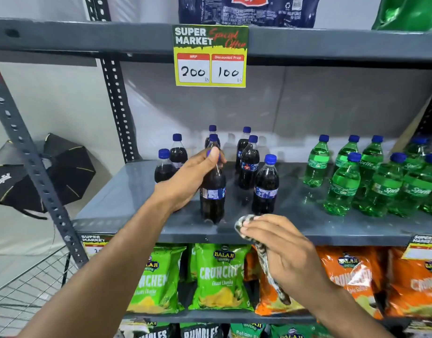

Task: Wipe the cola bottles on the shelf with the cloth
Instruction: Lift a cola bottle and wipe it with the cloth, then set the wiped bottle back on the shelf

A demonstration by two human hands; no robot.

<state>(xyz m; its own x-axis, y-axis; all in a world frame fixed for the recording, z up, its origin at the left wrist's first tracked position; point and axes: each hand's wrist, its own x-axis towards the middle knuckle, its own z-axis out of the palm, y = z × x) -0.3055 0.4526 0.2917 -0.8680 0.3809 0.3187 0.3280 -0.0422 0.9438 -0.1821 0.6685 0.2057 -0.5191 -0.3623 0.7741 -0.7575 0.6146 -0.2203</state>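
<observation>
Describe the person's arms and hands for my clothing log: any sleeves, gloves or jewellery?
Both forearms are bare as far as the picture shows, with no sleeves in view. The left hand and the right hand wear no gloves. No watch, bracelet or ring is visible on either wrist or on the fingers that show.

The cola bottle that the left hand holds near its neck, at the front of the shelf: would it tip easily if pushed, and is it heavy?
The cola bottle is tall and narrow, so a push near its cap would probably tip it. It looks nearly full of dark liquid, so likely rather heavy for its size. Its plastic looks smooth, perhaps slippery; the left hand steadies it, and the right hand holds the cloth.
</observation>
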